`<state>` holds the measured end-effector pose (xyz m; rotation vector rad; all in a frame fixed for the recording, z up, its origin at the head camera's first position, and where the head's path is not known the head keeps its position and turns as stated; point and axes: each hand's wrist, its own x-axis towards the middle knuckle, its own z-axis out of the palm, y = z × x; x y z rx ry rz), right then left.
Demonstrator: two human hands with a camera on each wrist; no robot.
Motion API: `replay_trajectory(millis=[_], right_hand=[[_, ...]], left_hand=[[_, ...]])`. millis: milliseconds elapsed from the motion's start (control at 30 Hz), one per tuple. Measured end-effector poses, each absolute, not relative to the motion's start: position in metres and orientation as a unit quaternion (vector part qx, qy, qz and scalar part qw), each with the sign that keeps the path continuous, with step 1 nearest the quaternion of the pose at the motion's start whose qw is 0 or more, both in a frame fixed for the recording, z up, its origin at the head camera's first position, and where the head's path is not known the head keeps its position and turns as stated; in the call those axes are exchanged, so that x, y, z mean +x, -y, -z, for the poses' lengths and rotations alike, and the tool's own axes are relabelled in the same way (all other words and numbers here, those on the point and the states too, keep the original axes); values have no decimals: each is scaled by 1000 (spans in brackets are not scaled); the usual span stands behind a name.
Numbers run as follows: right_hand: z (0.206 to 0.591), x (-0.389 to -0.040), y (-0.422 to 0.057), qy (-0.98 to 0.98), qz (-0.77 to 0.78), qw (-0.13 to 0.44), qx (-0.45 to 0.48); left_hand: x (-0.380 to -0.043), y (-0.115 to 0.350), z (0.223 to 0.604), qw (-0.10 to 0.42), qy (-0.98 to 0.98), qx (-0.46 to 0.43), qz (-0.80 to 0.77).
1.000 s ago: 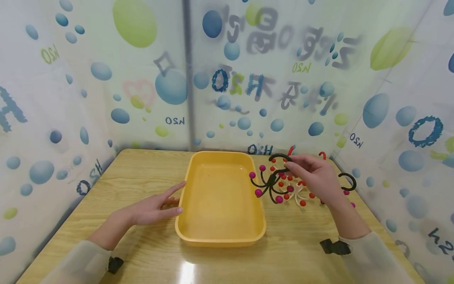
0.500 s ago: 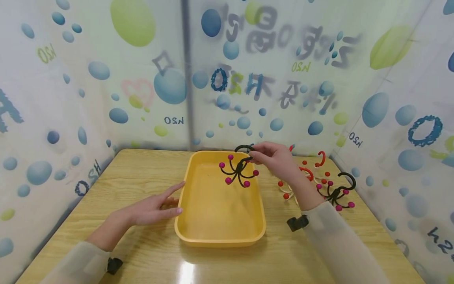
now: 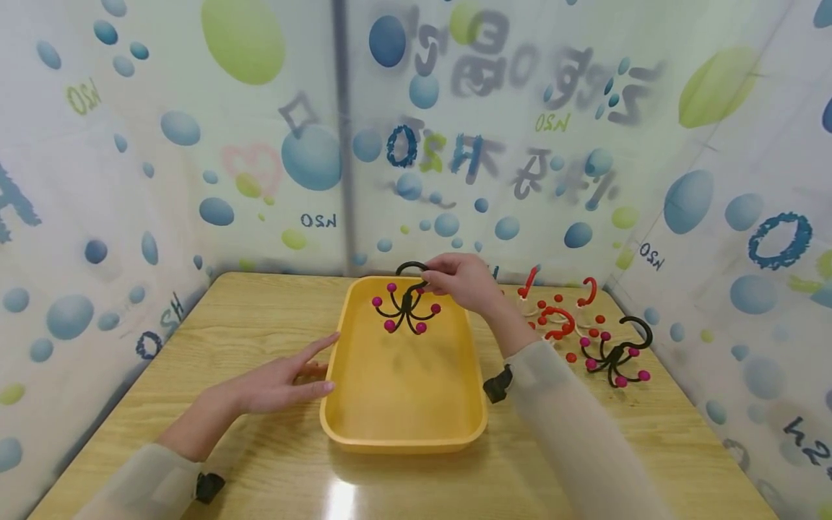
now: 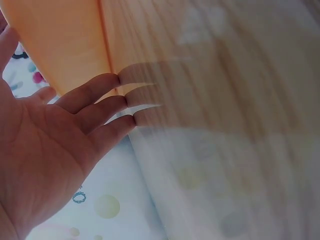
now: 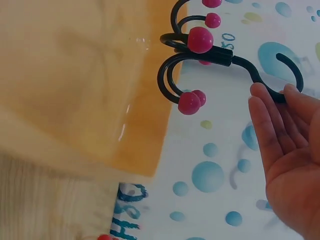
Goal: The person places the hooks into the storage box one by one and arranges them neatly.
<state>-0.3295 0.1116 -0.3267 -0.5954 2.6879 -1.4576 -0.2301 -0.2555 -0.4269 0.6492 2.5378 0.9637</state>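
While I held the black hanger (image 3: 406, 303) over the yellow tray (image 3: 403, 442), hook pinched in my right hand (image 3: 463, 282), my left hand (image 3: 286, 383), loosely spread, touched the tray's left side. Looked like mid-transfer; next move called for lowering before release. My right wrist (image 3: 517, 328) partly hid the red-hooked hangers (image 3: 565, 314), count unclear.

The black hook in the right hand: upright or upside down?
Upright: the right hand pinches the black hook by its curved top end, and pink balls spread below.
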Motion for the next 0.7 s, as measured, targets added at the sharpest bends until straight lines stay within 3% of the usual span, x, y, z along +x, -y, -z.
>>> replay_trajectory(millis=[700], right_hand=[[367, -364, -65, -863, 481, 64, -141]], left_hand=[[-231, 257, 430, 173, -900, 217, -337]])
